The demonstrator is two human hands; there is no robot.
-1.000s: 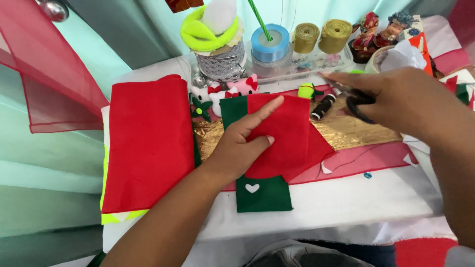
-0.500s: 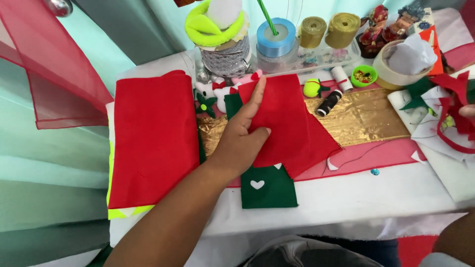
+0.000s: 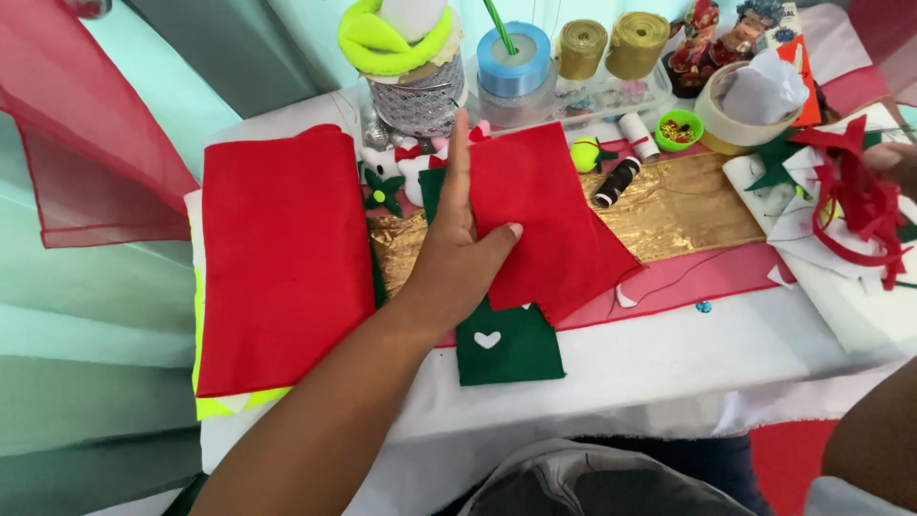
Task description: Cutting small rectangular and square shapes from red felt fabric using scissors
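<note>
1. Head view, left side: my left hand (image 3: 457, 256) lies flat and open on the red felt piece (image 3: 549, 215), palm down, forefinger stretched straight toward the far edge of the counter (image 3: 669, 358), thumb spread out to the right across the felt.
2. The red felt piece sits tilted near the middle of the counter, overlapping a green felt piece (image 3: 504, 344) with a small white heart on it, and partly covering a gold strip (image 3: 688, 205) that runs to the right.
3. To the left of my hand lies a larger folded red felt (image 3: 282, 258), with a yellow-green edge showing under its near corner.
4. Right side: my right hand (image 3: 893, 158) is at the frame edge, mostly cut off, touching a tangle of red ribbon (image 3: 855, 205) on white scraps; I cannot tell whether it is open or closed.
5. Just beyond the red felt piece lie a black thread spool (image 3: 618, 182) and a white one (image 3: 635, 137), close together.
6. Along the far edge stand a blue ribbon roll (image 3: 516, 59), two gold rolls (image 3: 611, 43) and a silver roll (image 3: 417, 96) topped with a yellow-green ring.
7. A sheer red cloth (image 3: 76, 143) hangs at the far left, off the counter.
</note>
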